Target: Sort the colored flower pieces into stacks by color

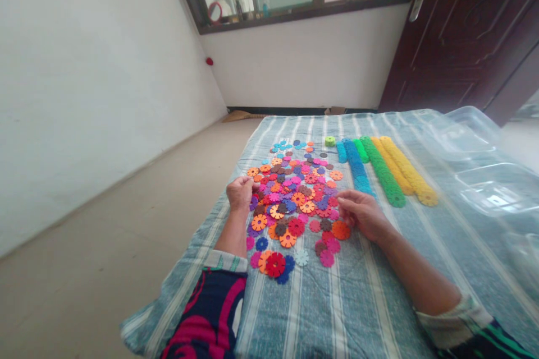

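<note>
A spread pile of flat, notched plastic discs point(298, 199) in orange, red, pink, purple, blue and brown lies on the striped cloth. At the pile's left edge is my left hand point(241, 193), its fingers pinched together; what they hold, if anything, is too small to tell. On the opposite edge, my right hand point(365, 215) has bent fingertips close together beside the red and pink discs, with any held piece hidden. An orange disc point(341, 230) lies just below those fingers. Beyond my right hand run overlapping rows of blue discs point(356, 165), green discs point(383, 174) and yellow discs point(410, 174).
Clear plastic containers point(467, 129) stand along the right side of the cloth-covered table point(320, 314). A small light green stack point(330, 141) sits near the far edge. Behind are a windowsill point(303, 15) with small items and a dark red door point(458, 33).
</note>
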Demonstrator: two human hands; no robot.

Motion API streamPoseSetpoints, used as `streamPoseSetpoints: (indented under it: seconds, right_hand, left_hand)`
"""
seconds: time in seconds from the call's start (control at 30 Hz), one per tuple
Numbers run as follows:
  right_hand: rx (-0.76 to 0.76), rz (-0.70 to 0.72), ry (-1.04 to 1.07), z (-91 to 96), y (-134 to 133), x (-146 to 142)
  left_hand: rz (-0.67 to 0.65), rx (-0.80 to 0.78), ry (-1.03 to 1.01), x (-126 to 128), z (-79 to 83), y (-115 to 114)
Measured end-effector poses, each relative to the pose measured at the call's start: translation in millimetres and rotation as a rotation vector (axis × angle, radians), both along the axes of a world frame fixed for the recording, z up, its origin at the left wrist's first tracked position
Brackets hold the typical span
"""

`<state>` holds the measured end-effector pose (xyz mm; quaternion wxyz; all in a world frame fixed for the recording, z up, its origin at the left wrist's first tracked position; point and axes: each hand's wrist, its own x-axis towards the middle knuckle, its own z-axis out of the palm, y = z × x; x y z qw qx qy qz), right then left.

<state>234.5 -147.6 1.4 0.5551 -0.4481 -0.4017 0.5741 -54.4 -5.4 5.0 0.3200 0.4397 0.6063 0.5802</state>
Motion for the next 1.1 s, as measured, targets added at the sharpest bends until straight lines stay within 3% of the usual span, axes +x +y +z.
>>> streamPoseSetpoints:
  seconds: [0.37, 0.6, 0.7, 1.1]
  right_hand:
    - [0.008, 0.008, 0.003, 2.5, -1.0, -0.7]
    - [-0.006, -0.003, -0.003, 3.2, -0.5, -1.2]
    - [-0.005, -0.002, -0.008, 4.5, -0.8, -1.4]
    - [0.004, 0.005, -0.021, 3.1, -1.3, -1.2]
  left_hand:
    - [-0.014, 0.006, 0.046, -1.3, -2.2, 1.7]
    - [-0.022, 0.109, 0.572, -1.7, -3.6, 3.4]
    - [-0.04, 0.148, 0.685, 1.8, -0.5, 0.5]
    - [-0.083, 0.156, 0.668, 4.6, 2.1, -2.1]
